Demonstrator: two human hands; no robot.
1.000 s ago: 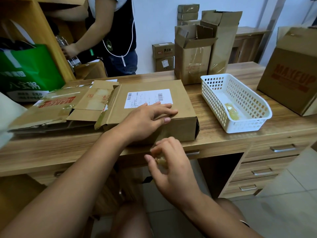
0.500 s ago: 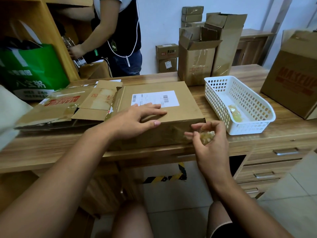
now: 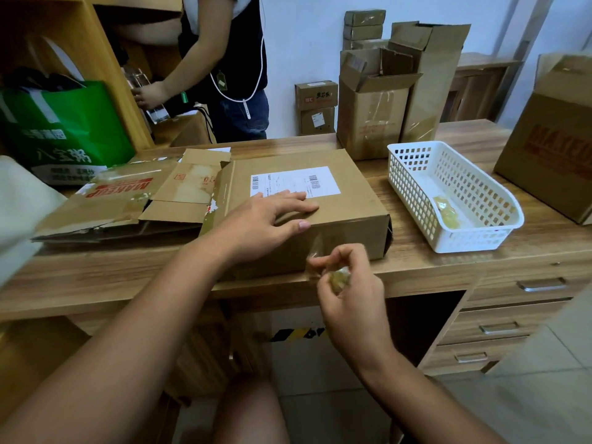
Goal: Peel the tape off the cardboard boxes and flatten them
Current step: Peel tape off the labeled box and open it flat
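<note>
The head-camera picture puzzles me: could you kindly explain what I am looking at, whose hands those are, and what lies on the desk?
There is no machine here. A person wears one wide-angle camera on the head, so you look forward and down along their own arms. The left hand lies flat on top of a closed box with a white label, apparently to steady it. The right hand pinches a crumpled wad of tape in front of the box's near side, and a clear strip seems to run from the wad to the box. On the desk, a flattened box lies to the left. A white basket to the right has peeled tape inside. At the back stand opened boxes, and another person works at the shelves.
</note>
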